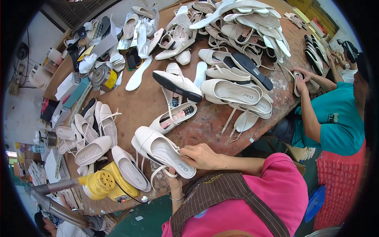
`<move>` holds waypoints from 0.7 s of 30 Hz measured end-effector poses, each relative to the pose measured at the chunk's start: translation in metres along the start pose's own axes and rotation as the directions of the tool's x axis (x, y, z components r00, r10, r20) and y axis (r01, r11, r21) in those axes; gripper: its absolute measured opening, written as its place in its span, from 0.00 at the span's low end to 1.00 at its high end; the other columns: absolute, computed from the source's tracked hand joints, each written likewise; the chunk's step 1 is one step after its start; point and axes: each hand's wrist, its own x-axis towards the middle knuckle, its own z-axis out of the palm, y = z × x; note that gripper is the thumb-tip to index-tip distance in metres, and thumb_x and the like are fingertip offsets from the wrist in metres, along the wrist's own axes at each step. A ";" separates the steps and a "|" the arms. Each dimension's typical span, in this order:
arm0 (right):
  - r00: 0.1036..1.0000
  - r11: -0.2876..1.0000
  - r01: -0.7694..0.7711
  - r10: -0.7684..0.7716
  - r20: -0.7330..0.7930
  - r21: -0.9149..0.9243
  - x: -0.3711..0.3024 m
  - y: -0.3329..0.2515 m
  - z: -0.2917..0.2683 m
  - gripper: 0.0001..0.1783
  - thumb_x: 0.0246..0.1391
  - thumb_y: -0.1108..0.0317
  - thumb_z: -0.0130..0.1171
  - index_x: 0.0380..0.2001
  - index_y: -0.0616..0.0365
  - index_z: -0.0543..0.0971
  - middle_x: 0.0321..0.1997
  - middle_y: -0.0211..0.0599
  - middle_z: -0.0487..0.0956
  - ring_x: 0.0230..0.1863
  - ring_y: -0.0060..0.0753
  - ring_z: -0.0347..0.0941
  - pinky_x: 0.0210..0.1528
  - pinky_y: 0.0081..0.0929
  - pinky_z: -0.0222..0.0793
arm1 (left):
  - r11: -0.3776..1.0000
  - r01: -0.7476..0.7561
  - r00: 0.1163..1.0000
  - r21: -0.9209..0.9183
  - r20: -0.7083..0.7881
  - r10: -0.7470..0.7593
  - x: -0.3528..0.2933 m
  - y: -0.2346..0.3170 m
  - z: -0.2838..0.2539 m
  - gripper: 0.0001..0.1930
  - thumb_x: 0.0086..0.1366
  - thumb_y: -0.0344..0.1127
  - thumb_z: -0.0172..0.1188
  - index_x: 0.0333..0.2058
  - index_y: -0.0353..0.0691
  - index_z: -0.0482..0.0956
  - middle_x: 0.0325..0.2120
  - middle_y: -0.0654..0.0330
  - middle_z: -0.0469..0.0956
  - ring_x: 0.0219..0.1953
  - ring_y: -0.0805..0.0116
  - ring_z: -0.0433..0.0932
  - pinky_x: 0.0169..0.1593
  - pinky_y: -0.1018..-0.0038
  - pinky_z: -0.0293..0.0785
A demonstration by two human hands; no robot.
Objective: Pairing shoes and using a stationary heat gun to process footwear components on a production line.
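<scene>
A cream flat shoe [157,144] with a thin strap is held at the near edge of the table, toe pointing away and to the left. Below its heel, my left hand [174,182] grips the shoe, thumb against the side and most fingers hidden beneath. My right hand [202,156] is closed at the shoe's right edge, its fingertips pinching near the small strap fitting; some fingers go behind the heel. Just beyond lies an unlined shoe [175,117] with a patterned footbed. A cream shoe [130,168] stands left of my hands.
A yellow sander-like machine [103,185] with a grey hose sits at lower left. Cream shoes [233,93] and white insoles [258,17] are heaped across the worn brown table [130,104]. A metal can [103,77] stands left. At right, a co-worker in teal [335,112] handles a shoe.
</scene>
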 end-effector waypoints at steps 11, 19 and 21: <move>0.559 0.828 -0.200 0.536 -0.633 0.524 0.091 0.135 -0.240 0.18 0.50 0.69 0.56 0.45 0.63 0.73 0.36 0.35 0.77 0.36 0.29 0.74 0.38 0.26 0.70 | 0.999 -0.041 0.996 -0.003 -0.074 0.041 0.050 0.044 -0.038 0.35 0.52 0.43 0.56 0.55 0.30 0.58 0.44 0.47 0.72 0.44 0.51 0.74 0.51 0.62 0.70; 0.251 0.634 -0.411 0.770 -0.587 0.655 0.125 0.265 -0.326 0.19 0.50 0.65 0.58 0.41 0.68 0.70 0.38 0.43 0.74 0.35 0.35 0.73 0.37 0.33 0.75 | 1.000 0.001 0.974 -0.003 -0.228 -0.002 0.056 0.082 -0.040 0.25 0.60 0.45 0.55 0.50 0.32 0.67 0.45 0.55 0.74 0.43 0.61 0.75 0.47 0.67 0.72; 0.160 0.660 -0.458 0.720 -0.675 0.596 0.124 0.276 -0.337 0.18 0.51 0.68 0.55 0.41 0.70 0.69 0.38 0.44 0.73 0.35 0.37 0.73 0.38 0.35 0.76 | 0.962 0.013 0.965 0.273 -0.255 0.060 0.045 0.088 -0.028 0.25 0.62 0.43 0.57 0.52 0.34 0.66 0.45 0.57 0.73 0.44 0.66 0.73 0.48 0.71 0.70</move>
